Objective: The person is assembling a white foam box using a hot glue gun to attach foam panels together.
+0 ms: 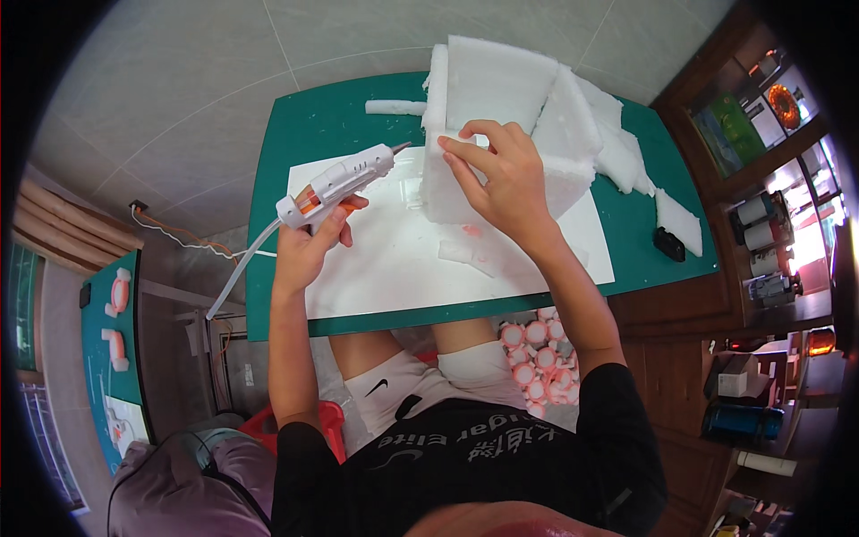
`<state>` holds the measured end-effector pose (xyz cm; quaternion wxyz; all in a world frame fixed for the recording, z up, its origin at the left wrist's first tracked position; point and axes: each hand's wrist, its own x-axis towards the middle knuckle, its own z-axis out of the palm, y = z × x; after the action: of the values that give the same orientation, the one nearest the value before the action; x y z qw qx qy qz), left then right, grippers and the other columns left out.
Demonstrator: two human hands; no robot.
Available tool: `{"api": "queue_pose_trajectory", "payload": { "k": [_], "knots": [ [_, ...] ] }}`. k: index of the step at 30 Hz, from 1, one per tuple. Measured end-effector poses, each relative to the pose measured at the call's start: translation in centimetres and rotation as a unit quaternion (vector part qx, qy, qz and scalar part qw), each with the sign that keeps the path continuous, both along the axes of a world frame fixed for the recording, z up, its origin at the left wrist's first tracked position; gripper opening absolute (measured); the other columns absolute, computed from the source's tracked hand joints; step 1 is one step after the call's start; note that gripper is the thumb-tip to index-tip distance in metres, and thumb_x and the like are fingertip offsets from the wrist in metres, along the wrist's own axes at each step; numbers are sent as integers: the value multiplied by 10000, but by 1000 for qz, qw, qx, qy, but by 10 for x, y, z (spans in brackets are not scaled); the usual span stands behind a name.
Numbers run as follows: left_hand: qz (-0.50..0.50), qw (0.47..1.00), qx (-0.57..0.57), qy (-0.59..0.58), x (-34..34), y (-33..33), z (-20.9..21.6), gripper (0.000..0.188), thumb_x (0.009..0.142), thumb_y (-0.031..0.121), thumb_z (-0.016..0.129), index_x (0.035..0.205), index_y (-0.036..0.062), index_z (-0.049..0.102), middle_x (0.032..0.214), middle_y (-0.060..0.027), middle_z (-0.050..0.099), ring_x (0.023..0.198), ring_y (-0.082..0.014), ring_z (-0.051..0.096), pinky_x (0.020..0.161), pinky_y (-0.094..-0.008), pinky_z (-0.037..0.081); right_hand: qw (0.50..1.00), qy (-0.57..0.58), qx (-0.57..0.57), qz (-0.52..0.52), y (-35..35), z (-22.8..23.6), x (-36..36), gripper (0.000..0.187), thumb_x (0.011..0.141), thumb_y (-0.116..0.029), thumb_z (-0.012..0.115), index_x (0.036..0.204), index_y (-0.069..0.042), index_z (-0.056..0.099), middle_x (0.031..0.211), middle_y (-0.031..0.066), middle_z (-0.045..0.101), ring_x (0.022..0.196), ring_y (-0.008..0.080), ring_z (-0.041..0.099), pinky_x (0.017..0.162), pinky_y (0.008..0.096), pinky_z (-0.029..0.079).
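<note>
My left hand [315, 234] grips a white glue gun [342, 182] with an orange trigger, its nozzle aimed right at the lower corner of a white foam block structure [501, 94]. My right hand [497, 174] presses flat against the front face of that foam structure, fingers spread over its edge. The structure stands on a white board [394, 259] that lies on a green table [313, 125]. The gun's white cord [237, 273] trails off the table's left edge.
Loose foam scraps [676, 219] and a foam strip [394, 107] lie on the table, with a small black object [668, 243] at its right edge. Pink-and-white round pieces [541, 362] sit in a pile under the table. A second green table [112, 358] stands left, wooden shelves [769, 224] right.
</note>
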<state>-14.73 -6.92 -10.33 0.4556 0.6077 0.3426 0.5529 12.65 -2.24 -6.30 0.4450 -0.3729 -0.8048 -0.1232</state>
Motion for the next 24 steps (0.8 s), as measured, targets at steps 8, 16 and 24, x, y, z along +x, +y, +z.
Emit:
{"api": "queue_pose_trajectory", "payload": {
  "k": [8,16,24],
  "knots": [
    [15,1000,11,-13,-4,-5,-3,357,963,173,626,1265,-11,579,1035,-127,715,628,-109,581,570,-238,471,1000,-6,6,5,-7,3,0,207,820,-124,730,1023,-112,764,1055,58,660,883,243,550,750,342,482],
    [36,999,0,-1,-10,-9,-9,412,955,207,639,1300,-9,571,1035,-128,716,617,-109,584,562,-239,471,998,56,-27,-12,-21,-7,-7,389,801,-146,735,1177,-76,664,1139,87,635,1042,304,519,907,395,438],
    [32,999,-4,19,-16,-6,-10,404,976,197,585,1313,-26,562,1080,-149,698,732,-153,625,573,-279,506,999,26,14,-30,-21,-14,-12,301,799,-133,730,1095,-89,704,1139,85,637,1058,309,516,906,400,440]
  ]
}}
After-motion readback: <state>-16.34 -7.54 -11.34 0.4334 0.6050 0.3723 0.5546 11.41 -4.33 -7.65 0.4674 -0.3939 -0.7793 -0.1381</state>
